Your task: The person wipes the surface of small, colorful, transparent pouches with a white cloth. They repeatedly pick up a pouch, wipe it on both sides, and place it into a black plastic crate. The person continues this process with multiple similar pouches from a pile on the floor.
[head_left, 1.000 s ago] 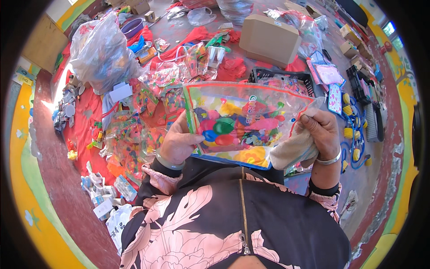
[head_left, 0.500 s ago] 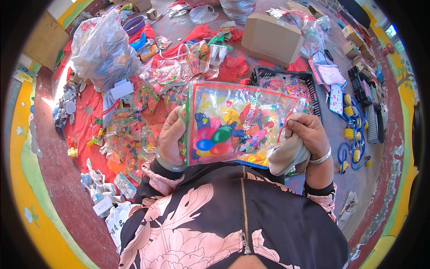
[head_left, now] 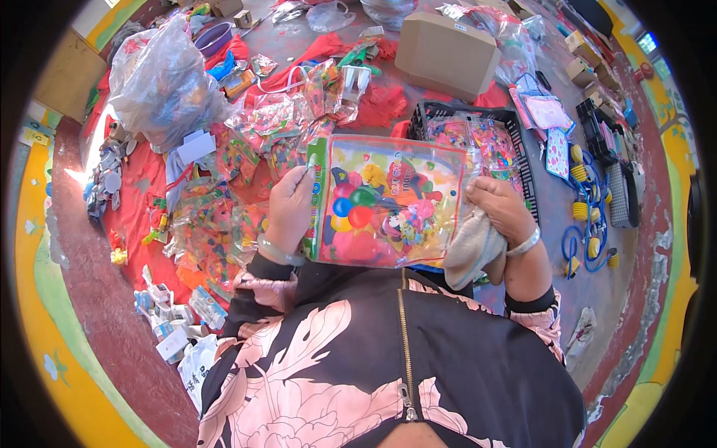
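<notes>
A clear plastic packet of balloons [head_left: 388,213] with a red printed border and a green strip is stretched flat in front of my chest. Its left edge is pinched in my left hand [head_left: 287,209], thumb on the green strip. At the opposite edge, my right hand [head_left: 502,209] grips the packet with bent fingers. A beige cloth [head_left: 472,250], possibly a glove, hangs beneath the right hand, tucked against its palm. Just beyond the packet, a black plastic crate [head_left: 530,179] holds more bags of colourful balloons.
Many balloon packets [head_left: 205,231] lie on the red sheeting at left. A large translucent sack [head_left: 160,89] stands at the far left. Beyond the crate sits a cardboard box [head_left: 447,56]. Blue cords with yellow pieces [head_left: 586,213] lie at right; white boxes [head_left: 168,317] are near left.
The packet has tilted to face me more squarely, and more of its green strip shows. Both hands still hold its edges. The surroundings have shifted slightly left in view.
</notes>
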Tool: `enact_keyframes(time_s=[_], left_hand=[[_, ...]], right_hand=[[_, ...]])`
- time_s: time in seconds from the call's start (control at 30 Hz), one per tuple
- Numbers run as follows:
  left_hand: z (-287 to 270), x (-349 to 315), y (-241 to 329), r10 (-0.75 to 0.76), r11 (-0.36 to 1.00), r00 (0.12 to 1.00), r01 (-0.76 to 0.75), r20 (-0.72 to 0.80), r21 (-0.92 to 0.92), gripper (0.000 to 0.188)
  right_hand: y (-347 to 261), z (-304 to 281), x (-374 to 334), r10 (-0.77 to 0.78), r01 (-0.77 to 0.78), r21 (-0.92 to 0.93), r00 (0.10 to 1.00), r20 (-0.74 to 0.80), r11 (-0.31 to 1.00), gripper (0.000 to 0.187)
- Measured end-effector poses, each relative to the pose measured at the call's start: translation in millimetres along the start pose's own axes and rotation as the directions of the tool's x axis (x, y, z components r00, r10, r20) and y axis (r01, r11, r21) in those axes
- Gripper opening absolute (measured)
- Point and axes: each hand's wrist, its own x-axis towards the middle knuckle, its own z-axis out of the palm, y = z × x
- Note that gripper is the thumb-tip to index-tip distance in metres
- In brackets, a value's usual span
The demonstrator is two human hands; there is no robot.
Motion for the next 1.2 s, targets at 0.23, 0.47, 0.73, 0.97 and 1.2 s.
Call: enact_keyframes(time_s=[0.23,0.47,0.73,0.97,1.2], left_hand=[[5,12,-50,-0.201,0.979,0.975,0.195,0.099,0.063,0.023],[-2,-5,-54,-0.113,0.963,0.991,0.092,0.071,0.255,0.017],[7,-12,-69,-0.048,0.981,0.998,0.056,-0.047,0.185,0.015],[14,-13,-55,0.334,0.821,0.941,-0.265,-0.050,0.505,0.014],[8,-19,-58,-0.048,0.992,0.998,0.051,-0.032,0.112,0.015]], right_hand=[[33,9,30,0.151,-0.146,-0.175,0.988,0.018,0.974,0.032],[23,19,2,0.266,-0.228,-0.237,0.953,0.144,0.945,0.018],[27,6,0,0.240,-0.203,-0.252,0.963,0.125,0.946,0.010],[27,-3,-7,0.232,-0.154,-0.375,0.957,0.174,0.914,0.014],[-59,-36,-40,-0.150,0.130,-0.080,0.924,-0.353,0.988,0.008]])
